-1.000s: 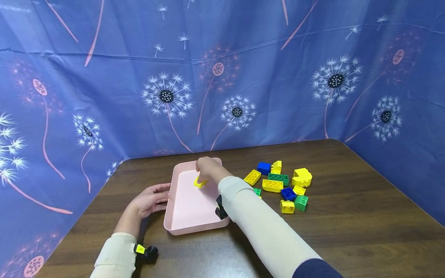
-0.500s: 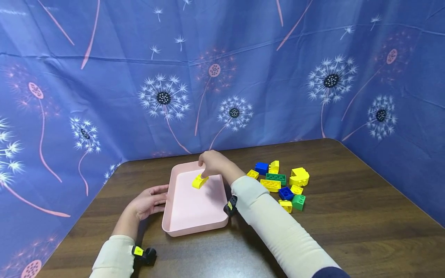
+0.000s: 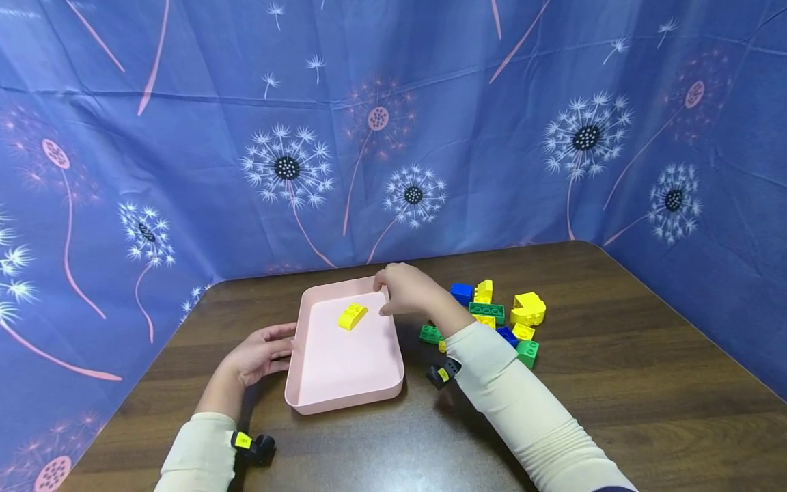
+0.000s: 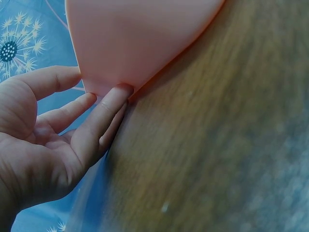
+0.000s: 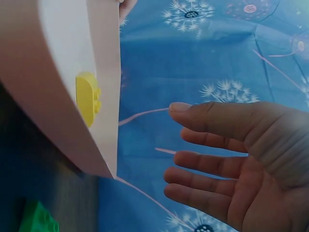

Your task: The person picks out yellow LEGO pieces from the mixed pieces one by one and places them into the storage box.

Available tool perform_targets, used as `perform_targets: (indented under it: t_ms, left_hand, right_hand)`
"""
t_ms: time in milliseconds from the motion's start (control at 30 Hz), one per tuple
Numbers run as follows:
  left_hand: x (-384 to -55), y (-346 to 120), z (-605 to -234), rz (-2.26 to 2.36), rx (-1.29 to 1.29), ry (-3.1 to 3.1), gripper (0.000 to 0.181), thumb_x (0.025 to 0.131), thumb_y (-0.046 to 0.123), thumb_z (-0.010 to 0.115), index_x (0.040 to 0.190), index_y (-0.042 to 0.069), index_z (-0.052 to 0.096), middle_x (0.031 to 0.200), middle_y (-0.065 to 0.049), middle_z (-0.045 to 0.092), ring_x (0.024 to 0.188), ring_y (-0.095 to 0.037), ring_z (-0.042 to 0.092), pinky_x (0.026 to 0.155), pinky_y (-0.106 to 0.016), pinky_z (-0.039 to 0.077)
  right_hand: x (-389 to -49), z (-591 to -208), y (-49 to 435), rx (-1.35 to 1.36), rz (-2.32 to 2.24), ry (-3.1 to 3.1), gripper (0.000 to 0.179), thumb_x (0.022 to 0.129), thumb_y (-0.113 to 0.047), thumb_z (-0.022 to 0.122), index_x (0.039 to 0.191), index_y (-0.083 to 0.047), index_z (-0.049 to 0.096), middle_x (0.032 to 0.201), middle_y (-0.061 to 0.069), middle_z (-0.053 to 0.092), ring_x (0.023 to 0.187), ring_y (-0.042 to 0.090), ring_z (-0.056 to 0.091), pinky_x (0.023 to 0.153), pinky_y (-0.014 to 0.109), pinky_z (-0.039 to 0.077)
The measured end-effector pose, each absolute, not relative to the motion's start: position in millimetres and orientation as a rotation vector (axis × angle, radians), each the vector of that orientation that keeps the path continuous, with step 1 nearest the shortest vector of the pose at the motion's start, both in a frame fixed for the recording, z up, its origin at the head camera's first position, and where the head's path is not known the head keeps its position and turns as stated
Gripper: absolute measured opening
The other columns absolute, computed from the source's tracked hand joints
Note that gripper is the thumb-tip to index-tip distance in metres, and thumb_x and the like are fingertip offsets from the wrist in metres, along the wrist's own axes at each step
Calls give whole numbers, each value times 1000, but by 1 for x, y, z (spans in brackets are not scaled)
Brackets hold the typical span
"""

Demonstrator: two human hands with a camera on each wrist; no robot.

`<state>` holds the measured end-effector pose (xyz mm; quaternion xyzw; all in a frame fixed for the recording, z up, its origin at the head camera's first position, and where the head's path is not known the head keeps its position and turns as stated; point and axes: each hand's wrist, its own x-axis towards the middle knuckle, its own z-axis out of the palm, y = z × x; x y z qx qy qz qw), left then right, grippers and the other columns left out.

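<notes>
A: A blue cloth [image 3: 486, 150] printed with dandelions is seen hung behind a brown wooden surface [image 3: 633, 362]. In the head view, what has just been changed?

B: A yellow brick [image 3: 352, 317] has been let go. Half a second ago it was held at one end by the right hand [image 3: 413, 290]; now it is left lying on the floor of the pink tray [image 3: 344, 372], towards the far end, and the hand has been drawn aside to the tray's far right corner.

A: What is meant by that for the work?

B: One brick can be judged as placed. Yellow, blue and green bricks [image 3: 487, 313] are still scattered on the surface, right of the tray, partly hidden by the right arm.

A: And from the left wrist?

B: The tray's outer side is touched by the fingers [image 4: 107, 107] of the left hand [image 4: 43, 154]. They are held apart and slightly bent, with nothing clasped; the tray is perhaps being steadied, though the pressure cannot be told.

A: And from the right wrist?

B: The right hand's fingers [image 5: 207, 164] are loosely spread, the thumb held apart, and nothing is pinched. A gap is seen between fingertips and tray. The yellow brick is shown inside the rim; a green brick [image 5: 36, 220] is partly caught below, outside.
</notes>
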<state>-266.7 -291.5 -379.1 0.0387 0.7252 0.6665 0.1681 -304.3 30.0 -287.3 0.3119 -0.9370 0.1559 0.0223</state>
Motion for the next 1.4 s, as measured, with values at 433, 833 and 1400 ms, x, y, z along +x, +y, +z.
perform_targets:
  t_ms: [433,833,1400]
  left_hand:
    - [-268,-293,-377,1900,108,2073,62,98,7,53,149,-9,21,129,-16,58,101,-14,63,86,-37,54]
    - [-270,-294,-382,1913,106,2059,62,98,6,53,149,-10,21,123,-12,61,101,-14,63,86,-38,54]
    - [-270,-295,-381,1902,117,2046,61,98,6,53,149,-10,22,119,-12,63,103,-16,63,87,-38,54]
  right_hand:
    - [-272,-289,72,978,456,-2857,38,74,-19,85,108,-8,70,108,8,66,95,23,60,87,39,51]
    - [-259,-309,102,1148,449,-2910,22,74,-2,81,94,-7,73,87,3,67,74,16,56,68,30,51]
    - [-264,-339,103,1087,277,-3027,28,68,2,83,93,-6,72,83,2,66,71,18,53,76,38,54]
